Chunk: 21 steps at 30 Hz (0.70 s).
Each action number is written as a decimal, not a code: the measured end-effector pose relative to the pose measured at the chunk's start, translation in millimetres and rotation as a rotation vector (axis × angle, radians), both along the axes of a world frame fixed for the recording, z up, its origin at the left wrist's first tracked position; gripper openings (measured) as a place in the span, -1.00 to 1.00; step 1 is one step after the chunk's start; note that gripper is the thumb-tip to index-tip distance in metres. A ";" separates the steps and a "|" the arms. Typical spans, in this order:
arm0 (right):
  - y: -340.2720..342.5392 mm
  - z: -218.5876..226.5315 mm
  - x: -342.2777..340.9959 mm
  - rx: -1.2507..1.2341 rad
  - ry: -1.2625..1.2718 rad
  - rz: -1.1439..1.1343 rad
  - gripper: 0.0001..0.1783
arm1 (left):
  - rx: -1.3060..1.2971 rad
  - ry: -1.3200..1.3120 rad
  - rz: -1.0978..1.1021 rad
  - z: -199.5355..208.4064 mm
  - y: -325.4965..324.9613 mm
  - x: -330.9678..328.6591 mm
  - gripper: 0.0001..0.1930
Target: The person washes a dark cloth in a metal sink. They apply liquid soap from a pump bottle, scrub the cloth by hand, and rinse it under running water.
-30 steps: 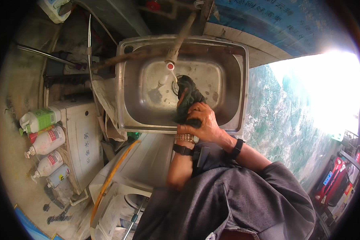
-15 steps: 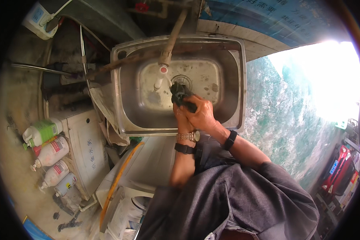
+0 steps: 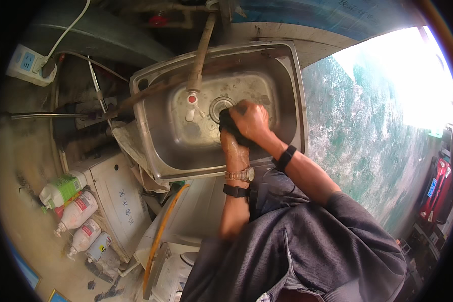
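The dark cloth [image 3: 227, 122] was bunched between the hands, over the basin of a steel sink [image 3: 151, 143]. The right hand [image 3: 252, 121] was curled closed on it. A white tap [image 3: 191, 108] with a red cap stood left of the hands; its pipe [image 3: 202, 53] crossed the sink's far rim. The drain [image 3: 217, 104] lay just beyond the cloth. Left of the forearms were a yellow hose [image 3: 160, 234] and, farther off, soiled bottles [image 3: 79, 211].

The left hand [image 3: 232, 144] was partly hidden, its fingers covered; its grip could not be determined. The right hand obscured the cloth's full shape. Glare washed out part of the wall [image 3: 345, 131] to the right.
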State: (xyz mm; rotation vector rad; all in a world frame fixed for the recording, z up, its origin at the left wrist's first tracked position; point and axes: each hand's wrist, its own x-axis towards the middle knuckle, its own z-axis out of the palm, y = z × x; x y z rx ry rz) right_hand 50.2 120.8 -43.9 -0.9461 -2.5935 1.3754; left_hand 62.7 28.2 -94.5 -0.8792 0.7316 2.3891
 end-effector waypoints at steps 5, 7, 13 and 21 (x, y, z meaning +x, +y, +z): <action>12.9 17.1 3.6 0.022 0.137 0.060 -0.77 | 0.135 0.187 -0.121 -15.6 -4.8 -4.8 -0.74; -5.3 29.0 34.4 -0.029 0.164 0.155 -0.76 | 0.306 0.160 -0.136 -23.6 -17.2 -4.2 -0.74; 7.0 -31.1 26.4 -0.003 0.011 -0.016 -0.74 | -0.099 0.144 -0.088 -3.2 -4.2 22.5 -0.71; 55.8 -18.4 31.0 -0.906 -0.032 -0.045 -0.28 | 0.091 -0.023 0.002 12.2 -11.9 -3.7 -0.64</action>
